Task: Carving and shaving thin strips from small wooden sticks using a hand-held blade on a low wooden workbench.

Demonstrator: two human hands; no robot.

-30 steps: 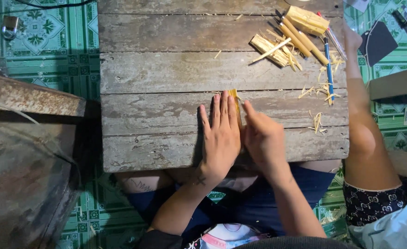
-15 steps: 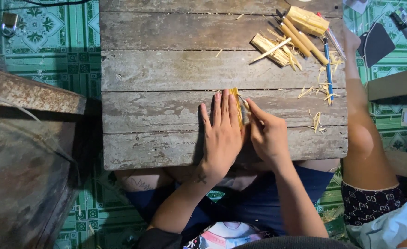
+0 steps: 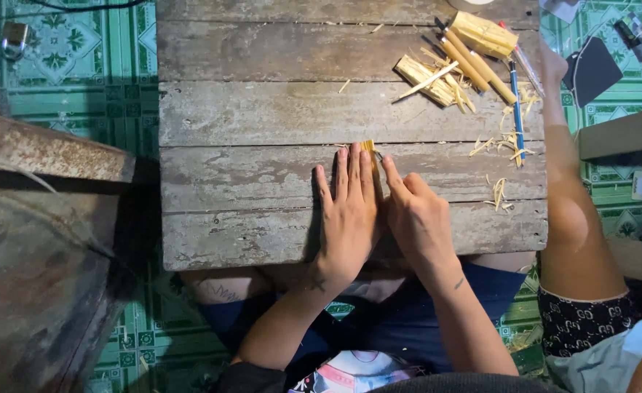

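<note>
A thin yellow bamboo strip (image 3: 369, 148) lies on the weathered plank table (image 3: 263, 116), its far tip poking out past my fingers. My left hand (image 3: 346, 215) lies flat on it, fingers straight and close together, pressing it down. My right hand (image 3: 421, 218) sits just right of it, fingers curled, with the index finger stretched along the strip's right side. A small dark tip shows by that fingertip, but what the right hand holds is hidden.
At the table's far right lie cut bamboo sticks (image 3: 474, 54), a bundle of splints (image 3: 426, 76), a blue pen (image 3: 517, 109) and scattered shavings (image 3: 499, 189). Another person's bare leg (image 3: 576, 218) runs along the right edge. A rusty metal object (image 3: 37, 218) stands at the left on a green tiled floor.
Both hands stay on the strip in nearly the same place. The right hand has only shifted a little beside the left.
</note>
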